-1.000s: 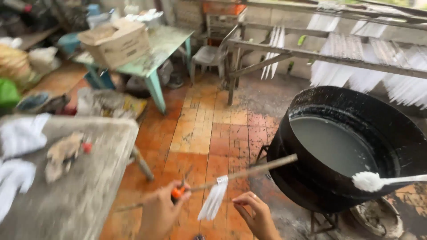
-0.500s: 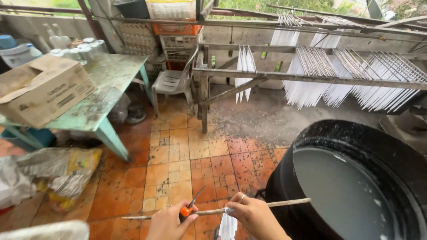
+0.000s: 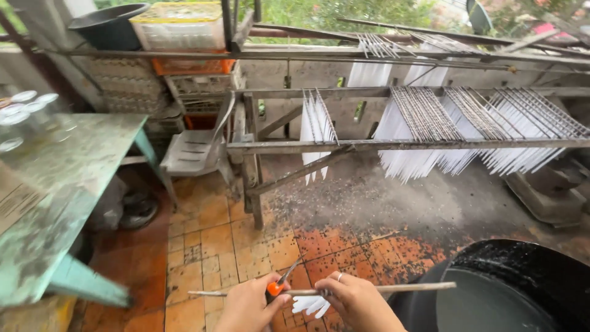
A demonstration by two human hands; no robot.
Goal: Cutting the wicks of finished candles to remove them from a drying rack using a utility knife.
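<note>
Orange-handled tool (image 3: 278, 286), white strands (image 3: 310, 304)

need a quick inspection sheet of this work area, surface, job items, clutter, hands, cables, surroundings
surface: tiled floor, orange and stained, darker grey under the rack.
job's things: thin stick held level, white strips hanging from it; orange-handled tool at the stick.
clutter: plastic chair by the rack; stacked crates; jars on the green table.
hands: left hand grips the orange-handled tool; right hand holds the stick, ring on one finger.
cables: nothing seen.
surroundings: wooden rack with rows of sticks carrying white strips; big black pan of pale liquid at lower right; greenery beyond.
</note>
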